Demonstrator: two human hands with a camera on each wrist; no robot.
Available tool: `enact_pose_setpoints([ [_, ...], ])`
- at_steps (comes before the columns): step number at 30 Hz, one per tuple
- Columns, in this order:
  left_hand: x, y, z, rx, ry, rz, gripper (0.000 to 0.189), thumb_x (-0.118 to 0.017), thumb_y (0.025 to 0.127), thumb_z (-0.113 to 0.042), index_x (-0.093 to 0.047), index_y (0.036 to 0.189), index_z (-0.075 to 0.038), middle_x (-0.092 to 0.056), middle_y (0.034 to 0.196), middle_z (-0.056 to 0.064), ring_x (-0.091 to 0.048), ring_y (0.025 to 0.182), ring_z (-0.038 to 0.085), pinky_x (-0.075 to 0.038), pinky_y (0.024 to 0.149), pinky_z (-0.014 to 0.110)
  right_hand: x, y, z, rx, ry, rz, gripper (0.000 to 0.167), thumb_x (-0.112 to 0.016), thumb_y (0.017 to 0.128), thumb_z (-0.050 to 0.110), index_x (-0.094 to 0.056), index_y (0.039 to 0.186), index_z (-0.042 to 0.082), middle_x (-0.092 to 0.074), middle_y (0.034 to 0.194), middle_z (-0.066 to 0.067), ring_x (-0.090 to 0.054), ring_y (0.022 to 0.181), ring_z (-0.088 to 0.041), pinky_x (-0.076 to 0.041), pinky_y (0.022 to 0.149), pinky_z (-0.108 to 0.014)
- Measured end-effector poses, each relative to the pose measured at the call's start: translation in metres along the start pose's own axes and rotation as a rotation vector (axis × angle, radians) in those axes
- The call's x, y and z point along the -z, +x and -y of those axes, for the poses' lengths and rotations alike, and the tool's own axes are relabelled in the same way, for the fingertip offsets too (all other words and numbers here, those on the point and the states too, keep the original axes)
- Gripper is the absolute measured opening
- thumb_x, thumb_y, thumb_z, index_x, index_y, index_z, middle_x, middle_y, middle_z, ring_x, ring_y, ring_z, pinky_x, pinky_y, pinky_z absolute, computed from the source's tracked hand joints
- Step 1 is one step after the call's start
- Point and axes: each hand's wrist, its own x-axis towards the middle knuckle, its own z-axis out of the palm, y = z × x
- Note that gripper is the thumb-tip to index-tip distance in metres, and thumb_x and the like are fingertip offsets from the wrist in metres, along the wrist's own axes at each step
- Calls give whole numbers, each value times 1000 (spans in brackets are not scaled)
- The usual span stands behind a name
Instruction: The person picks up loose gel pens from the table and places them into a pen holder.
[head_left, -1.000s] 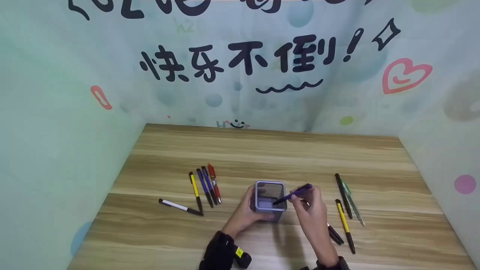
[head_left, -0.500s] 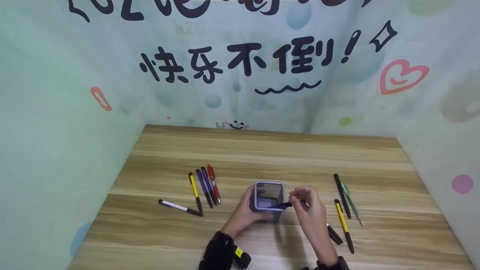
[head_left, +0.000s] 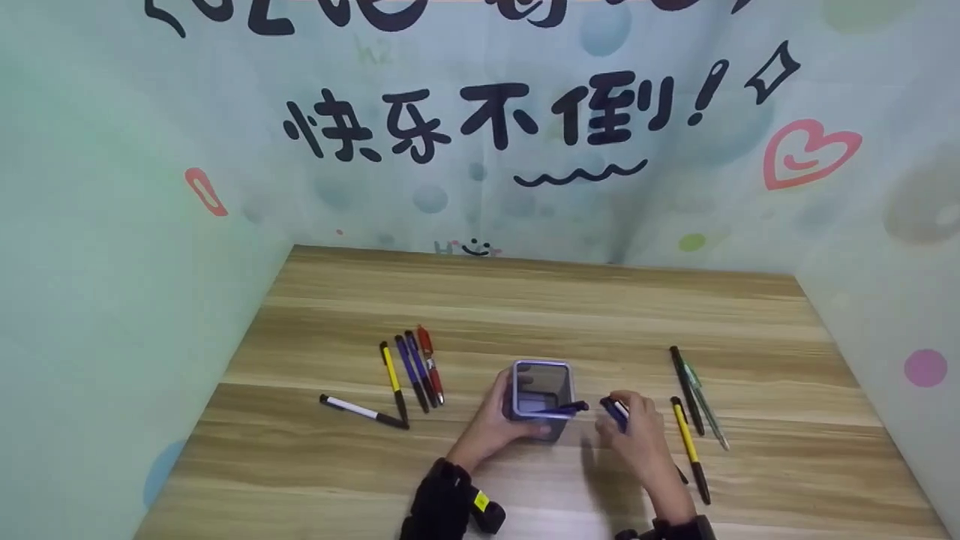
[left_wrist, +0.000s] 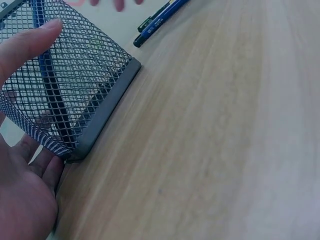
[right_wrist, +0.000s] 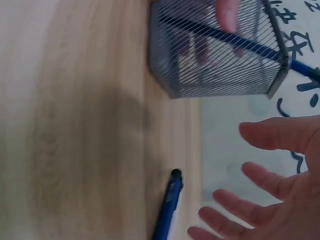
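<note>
Mesh pen holder (head_left: 553, 429) with its open top facing up over a wood-grain desk (head_left: 480, 300). The left hand (head_left: 495, 427) grips it from the left, thumb across the near wall and fingers on the other side. A leaning blue pen (head_left: 576, 408) stands slantwise inside, its upper end projecting past the right rim toward the right hand (head_left: 639, 436) but apart from it. The right hand is held to the right of the holder, thumb and fingers spread in the right wrist view. Just in front of its fingers lies a loose blue pen (head_left: 615, 414); whether they touch cannot be told. A dark pen (left_wrist: 154, 18) lies alongside it in the left wrist view. Farther right: a black pen (head_left: 687, 390), a green pen (head_left: 705, 405) and, nearer the wrist, a black-tipped yellow pen (head_left: 689, 448). Left of the holder, well apart: a white pen (head_left: 360, 410), another yellow pen (head_left: 393, 379), paired blue pens (head_left: 412, 373) and a red pen (head_left: 430, 364).
</note>
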Motion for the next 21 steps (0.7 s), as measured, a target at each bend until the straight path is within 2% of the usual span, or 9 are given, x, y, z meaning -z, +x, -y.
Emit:
enact_pose_setpoints([
  [4, -1, 1, 0, 7, 14, -5, 95, -84, 63, -11, -31, 142, -20, -47, 136, 9, -43, 127, 27, -26, 112, 46, -3, 3, -13, -78, -151, 47, 57, -66, 80, 10, -41, 129, -5, -40, 124, -35, -39, 107, -48, -38, 86, -57],
  [8, 0, 1, 0, 4, 20, -7, 96, -84, 63, -11, -30, 142, -19, -47, 136, 10, -42, 127, 28, -26, 113, 46, -7, 6, -24, -105, -234, 52, 53, -61, 83, 8, -42, 130, -7, -39, 126, -33, -36, 111, -47, -35, 87, -57],
  [14, 0, 0, -1, 16, 28, -11, 96, -84, 64, -14, -29, 143, -19, -46, 138, 9, -40, 130, 28, -24, 113, 48, -5, 11, -32, -90, -273, 9, 37, -54, 87, 4, -52, 120, -11, -43, 119, -31, -41, 106, -42, -39, 85, -52],
  [21, -1, 0, 0, 9, 8, -5, 97, -84, 63, -12, -30, 143, -20, -45, 138, 8, -40, 130, 27, -22, 113, 49, 1, 16, -36, -57, -296, 14, 37, -57, 75, -7, -53, 111, -13, -50, 103, -28, -48, 94, -38, -45, 78, -47],
])
